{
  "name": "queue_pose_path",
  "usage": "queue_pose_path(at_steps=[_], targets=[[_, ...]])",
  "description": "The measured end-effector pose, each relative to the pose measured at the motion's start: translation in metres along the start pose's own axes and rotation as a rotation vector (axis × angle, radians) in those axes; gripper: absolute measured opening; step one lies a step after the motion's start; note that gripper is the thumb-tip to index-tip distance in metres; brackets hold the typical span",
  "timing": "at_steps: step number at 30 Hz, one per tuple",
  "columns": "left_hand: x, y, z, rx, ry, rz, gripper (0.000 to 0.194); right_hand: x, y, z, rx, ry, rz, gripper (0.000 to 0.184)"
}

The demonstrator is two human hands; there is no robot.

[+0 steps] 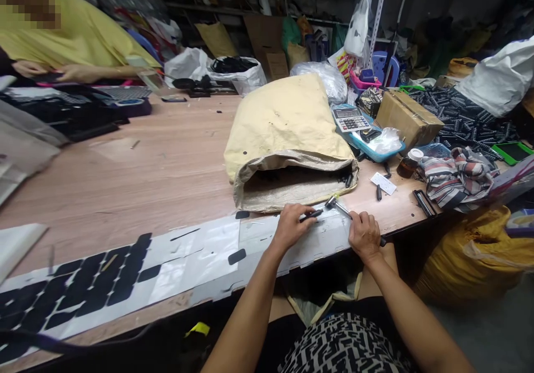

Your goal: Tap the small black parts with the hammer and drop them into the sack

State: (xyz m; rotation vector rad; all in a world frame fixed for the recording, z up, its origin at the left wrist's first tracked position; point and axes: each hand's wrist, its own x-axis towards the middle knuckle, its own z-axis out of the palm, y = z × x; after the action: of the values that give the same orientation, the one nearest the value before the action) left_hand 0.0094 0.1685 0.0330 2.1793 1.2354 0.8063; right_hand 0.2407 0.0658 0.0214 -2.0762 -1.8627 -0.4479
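My left hand [291, 227] is closed on a small black cylindrical part [311, 215] near the table's front edge. In my right hand [364, 233] is a small hammer [340, 207], gripped by its handle. Its metal head is up and to the right of the black part, apart from it. Just beyond both hands lies a large cream sack [287, 123], its mouth facing me, with dark pieces visible inside at the right. White sheeting [254, 237] covers the table edge under my hands.
Black rounded patches [95, 273] lie in rows on the left sheeting. To the right are a calculator [351, 119], a blue tray [386, 152], a cardboard box [409, 118], a brown bottle [410, 163] and a striped cloth [456, 178]. A person in yellow [83, 34] works at the far left.
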Motion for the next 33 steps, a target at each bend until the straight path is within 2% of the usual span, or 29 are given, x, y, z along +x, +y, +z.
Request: queue_pose_path(at_steps=[2,5,9,14,19,25,29,33], targets=[[-0.019,0.006,0.008,-0.051,-0.004,0.015,0.020,0.000,0.001,0.001,-0.001,0.008,-0.002,0.031],[-0.032,0.008,0.021,-0.083,0.004,-0.041,0.027,0.000,0.002,0.002,-0.002,0.026,-0.003,0.031],[-0.034,0.006,0.029,-0.110,0.030,-0.043,0.037,-0.001,0.002,0.002,0.004,0.038,-0.010,0.031],[-0.034,0.005,0.028,-0.159,0.035,-0.044,0.046,0.001,0.006,0.000,0.064,0.049,-0.010,0.032],[-0.033,0.006,0.028,-0.204,0.069,-0.063,0.054,0.000,0.008,-0.013,0.339,0.010,0.025,0.036],[-0.032,0.005,0.028,-0.275,0.096,-0.091,0.060,-0.023,-0.007,-0.038,0.786,-0.071,0.117,0.031],[-0.032,0.007,0.027,-0.275,0.094,-0.127,0.061,-0.038,-0.017,-0.050,0.851,-0.141,0.103,0.030],[-0.031,0.009,0.026,-0.263,0.087,-0.153,0.060,-0.043,-0.023,-0.056,0.833,-0.130,0.061,0.031]])
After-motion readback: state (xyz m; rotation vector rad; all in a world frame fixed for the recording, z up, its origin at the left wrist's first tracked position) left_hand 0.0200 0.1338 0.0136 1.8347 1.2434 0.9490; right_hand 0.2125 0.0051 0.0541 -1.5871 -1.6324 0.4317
